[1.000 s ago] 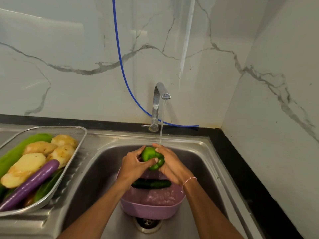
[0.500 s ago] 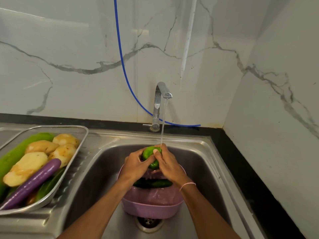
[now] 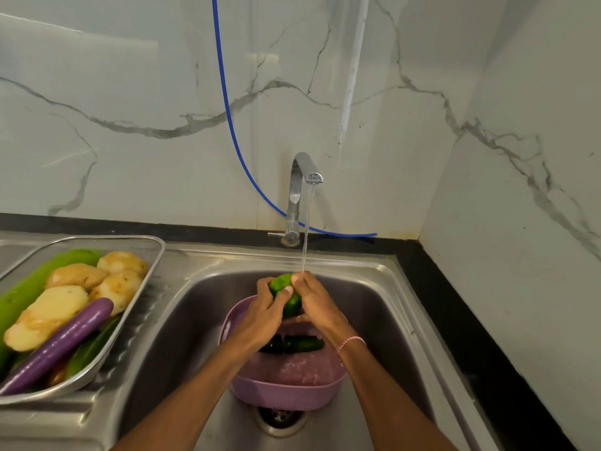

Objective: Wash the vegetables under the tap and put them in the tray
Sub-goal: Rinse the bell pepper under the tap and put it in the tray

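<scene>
Green pepper (image 3: pixel 286 292), smooth, glossy and rounded, sits clasped between both hands under the thin stream of water (image 3: pixel 305 229). The left hand (image 3: pixel 265 312) curls its fingers over the pepper's left side, thumb pressed on its top; the right hand (image 3: pixel 313 302) wraps the right side, fingertips at the crown where the stream lands. A thin pink bracelet (image 3: pixel 351 341) circles the right wrist. Directly below the hands stands a mauve plastic colander (image 3: pixel 286 390) with ribbed walls, holding a dark green cucumber (image 3: pixel 297 346) lying crosswise. The colander rests in the brushed steel sink (image 3: pixel 383 320), over the round drain (image 3: pixel 279 418). Behind, a curved chrome tap (image 3: pixel 297 193) rises from the black counter edge, with a blue hose (image 3: pixel 227 102) hanging against the veined marble wall. On the ribbed drainboard to the left, a metal mesh tray (image 3: pixel 143 281) holds pale peeled potatoes (image 3: pixel 97 281), a slim purple eggplant (image 3: pixel 61 345) and long green vegetables (image 3: pixel 35 284).
</scene>
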{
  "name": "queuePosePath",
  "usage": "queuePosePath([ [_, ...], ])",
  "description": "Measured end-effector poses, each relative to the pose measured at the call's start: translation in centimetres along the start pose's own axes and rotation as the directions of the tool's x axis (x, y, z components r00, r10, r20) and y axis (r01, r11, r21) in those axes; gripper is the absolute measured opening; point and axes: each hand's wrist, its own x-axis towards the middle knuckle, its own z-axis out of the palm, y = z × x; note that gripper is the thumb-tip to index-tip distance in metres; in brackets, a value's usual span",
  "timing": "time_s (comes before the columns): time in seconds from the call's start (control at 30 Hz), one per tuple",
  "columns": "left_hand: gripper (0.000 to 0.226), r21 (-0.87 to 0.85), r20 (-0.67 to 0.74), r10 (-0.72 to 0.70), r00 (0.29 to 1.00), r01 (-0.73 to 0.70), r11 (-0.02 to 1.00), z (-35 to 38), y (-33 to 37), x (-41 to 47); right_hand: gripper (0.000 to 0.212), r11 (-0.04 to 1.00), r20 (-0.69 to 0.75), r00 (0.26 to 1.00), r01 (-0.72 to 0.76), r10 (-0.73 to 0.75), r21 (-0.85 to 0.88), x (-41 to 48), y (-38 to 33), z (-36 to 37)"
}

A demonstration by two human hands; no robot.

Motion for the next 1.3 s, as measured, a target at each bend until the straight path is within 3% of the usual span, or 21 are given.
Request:
queuePosePath([
  [0.07, 0.030, 0.031, -0.042, -0.023, 0.999, 0.024, 0.999, -0.4, 0.1, 0.0, 0.024, 0.983, 0.119, 0.991, -0.077, 0.057, 0.169, -0.4, -0.3, 0.3],
  [0.13, 0.029, 0.029, -0.060, -0.015, 0.998, 0.017, 0.999, -0.5, 0.2, 0.0, 0.026, 0.973, 0.137, 0.989, -0.079, 0.050, 0.215, -0.6, -0.3, 0.3],
  [0.27, 0.030, 0.077, -0.023, 0.076, 0.997, -0.074, 0.994, -0.2, 0.1, 0.0, 0.017, 0.991, 0.005, 1.000, 0.000, -0.001, 0.137, -0.3, 0.2, 0.2],
  [0.37, 0.053, 0.152, 0.032, 0.150, 0.988, -0.154, 0.976, 0.0, -0.3, 0.2, 0.025, 0.999, -0.119, 0.992, 0.033, -0.029, 0.031, 0.0, 0.5, 0.1],
  [0.47, 0.049, 0.224, 0.076, 0.178, 0.981, -0.191, 0.956, 0.0, -0.4, 0.1, 0.029, 1.000, -0.173, 0.985, 0.007, -0.006, 0.010, 0.1, 0.6, 0.2],
  [0.57, 0.053, 0.251, 0.044, 0.192, 0.980, -0.197, 0.948, 0.4, -0.7, 0.3, 0.026, 0.992, -0.078, 0.996, -0.044, 0.053, 0.120, 0.0, 0.4, 0.0],
  [0.7, 0.043, 0.109, -0.170, 0.070, 0.983, -0.052, 0.993, 0.3, -0.2, 0.7, 0.026, 0.937, 0.134, 0.990, -0.081, 0.037, 0.339, -0.4, 0.0, -0.1],
  [0.93, 0.027, 0.161, -0.136, 0.188, 0.973, -0.166, 0.973, -0.5, -0.2, 0.6, 0.019, 1.000, -0.030, 0.999, 0.022, -0.022, 0.006, 0.0, 0.2, 0.9],
  [1.1, 0.026, 0.155, 0.036, 0.298, 0.954, -0.300, 0.941, 0.2, -0.8, 0.6, 0.031, 0.997, -0.139, 0.990, 0.027, -0.038, -0.076, 0.5, 0.2, -0.2],
  [1.2, 0.035, 0.147, 0.039, 0.282, 0.959, -0.285, 0.947, 0.3, -0.7, 0.6, 0.032, 1.000, -0.061, 0.998, -0.011, 0.011, 0.001, 0.4, 0.4, -0.6],
  [1.3, 0.033, 0.096, -0.072, 0.242, 0.968, -0.235, 0.967, 0.1, -0.4, 0.3, 0.031, 0.981, 0.105, 0.994, -0.030, 0.011, 0.189, 0.1, 0.3, -0.4],
])
